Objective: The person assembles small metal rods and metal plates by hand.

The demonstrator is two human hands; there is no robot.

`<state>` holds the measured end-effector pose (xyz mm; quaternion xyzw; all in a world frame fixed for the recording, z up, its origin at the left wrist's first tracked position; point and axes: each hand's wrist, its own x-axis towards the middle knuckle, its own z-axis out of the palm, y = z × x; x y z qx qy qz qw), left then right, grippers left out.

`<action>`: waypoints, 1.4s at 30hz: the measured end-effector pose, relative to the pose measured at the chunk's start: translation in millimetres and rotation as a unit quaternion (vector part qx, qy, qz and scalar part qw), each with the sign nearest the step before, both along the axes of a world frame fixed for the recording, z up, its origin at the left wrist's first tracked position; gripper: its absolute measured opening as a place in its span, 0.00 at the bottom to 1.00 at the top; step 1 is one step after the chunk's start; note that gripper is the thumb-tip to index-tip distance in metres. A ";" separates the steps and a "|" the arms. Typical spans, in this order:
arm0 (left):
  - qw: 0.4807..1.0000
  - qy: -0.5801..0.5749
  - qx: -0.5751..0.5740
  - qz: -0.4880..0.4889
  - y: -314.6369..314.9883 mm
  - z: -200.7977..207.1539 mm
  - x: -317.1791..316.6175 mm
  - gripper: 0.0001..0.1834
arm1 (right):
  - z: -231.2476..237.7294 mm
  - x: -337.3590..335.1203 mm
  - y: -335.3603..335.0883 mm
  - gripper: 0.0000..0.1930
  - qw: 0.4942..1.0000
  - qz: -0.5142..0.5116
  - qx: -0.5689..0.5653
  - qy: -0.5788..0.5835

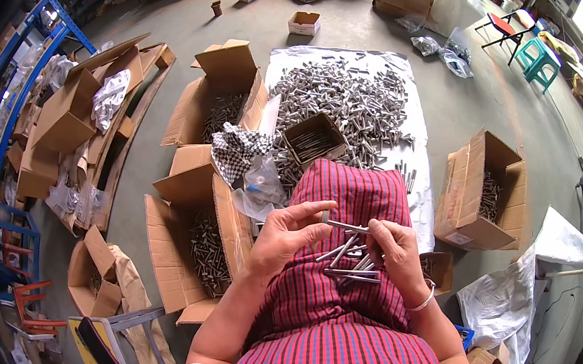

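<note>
Your left hand (285,235) pinches one long bolt (346,227) by its end while your right hand (396,253) clamps a bundle of bolts (350,271) just below, resting on your striped lap cloth (350,306) for support.

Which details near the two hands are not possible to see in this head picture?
- Head view: how many metal bolts the right hand holds; its fingers cover them.
- Head view: whether the bolt tip pinched by the left hand is threaded; too small.
- Head view: the contents of the small box; too small.
</note>
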<state>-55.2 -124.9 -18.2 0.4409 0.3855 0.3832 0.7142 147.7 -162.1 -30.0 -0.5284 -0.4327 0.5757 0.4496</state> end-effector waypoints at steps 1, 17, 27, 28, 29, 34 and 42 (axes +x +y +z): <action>1.000 -0.001 0.000 -0.001 -1.0 1.1 2.8 0.21 | -0.1 -0.7 -0.8 0.19 1.000 -0.002 0.015 -0.010; 1.000 0.002 -0.026 0.016 0.4 -14.5 6.9 0.11 | -2.6 6.8 -0.9 0.18 0.989 0.015 0.097 -0.109; 0.995 -0.028 -0.078 0.047 4.3 -24.1 13.8 0.12 | 2.1 19.0 0.6 0.05 0.978 0.020 0.153 -0.143; 0.995 -0.029 -0.078 0.046 5.1 -27.3 13.3 0.12 | 3.0 22.5 1.6 0.04 0.979 -0.001 0.161 -0.128; 0.993 -0.031 -0.091 0.067 5.5 -30.7 12.0 0.12 | 4.6 27.3 2.5 0.04 0.979 -0.022 0.169 -0.113; 0.988 -0.039 -0.110 0.098 7.0 -36.0 7.4 0.11 | 15.7 51.6 17.8 0.07 0.973 -0.045 0.225 -0.023; 0.990 -0.037 -0.105 0.084 2.4 -40.4 5.7 0.11 | -8.3 25.7 42.6 0.05 0.758 0.182 0.417 -0.467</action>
